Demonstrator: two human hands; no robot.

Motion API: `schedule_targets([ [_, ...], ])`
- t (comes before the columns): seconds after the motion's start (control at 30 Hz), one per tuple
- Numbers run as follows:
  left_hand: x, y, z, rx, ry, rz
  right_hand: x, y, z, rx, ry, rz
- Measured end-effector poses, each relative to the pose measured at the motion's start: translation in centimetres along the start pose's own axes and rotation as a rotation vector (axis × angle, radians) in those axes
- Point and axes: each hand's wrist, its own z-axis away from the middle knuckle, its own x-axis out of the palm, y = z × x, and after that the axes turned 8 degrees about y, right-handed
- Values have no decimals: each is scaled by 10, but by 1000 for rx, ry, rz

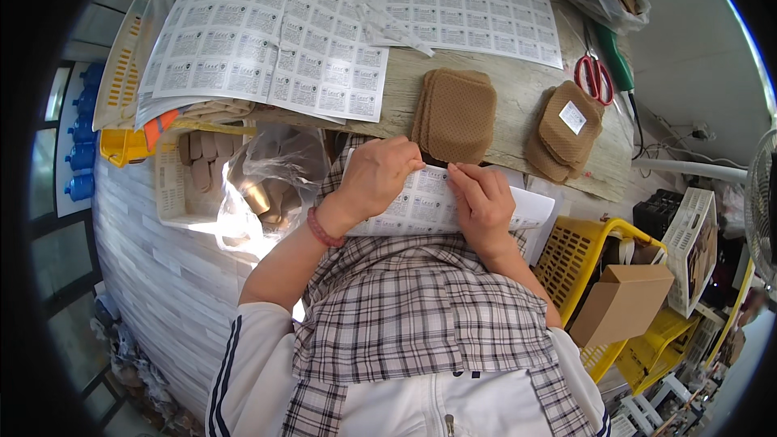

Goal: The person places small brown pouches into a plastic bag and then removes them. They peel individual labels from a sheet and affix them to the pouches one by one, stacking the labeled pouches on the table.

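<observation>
Both hands on the label sheet (441, 202) in our lap by the table (518, 105) edge: left hand (376, 178) pinches its top edge, right hand (481, 202) presses fingertips flat; we'd peel slow, sheet pinned

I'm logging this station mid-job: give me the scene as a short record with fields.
left hand: left hand pinches the upper edge of the label sheet
right hand: right hand presses on the same sheet, fingertips at its upper edge
sheet position: over the lap, at the table edge
on table: tan pad stack; second tan stack with a white label; red-handled scissors; printed label sheets
</observation>
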Motion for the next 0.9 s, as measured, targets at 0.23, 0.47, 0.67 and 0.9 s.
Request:
schedule_targets([
  [0.23,0,0,0,-62,-44,24,2,0,3,97,24,-102],
  [0.47,-10,-8,1,-114,-141,193,6,-3,5,241,41,-192],
  [0.67,-18,-8,-8,-238,-235,227,-15,-5,5,221,34,-501],
  [0.9,-3,16,-13,274,83,-111,-11,42,-53,841,74,-785],
])
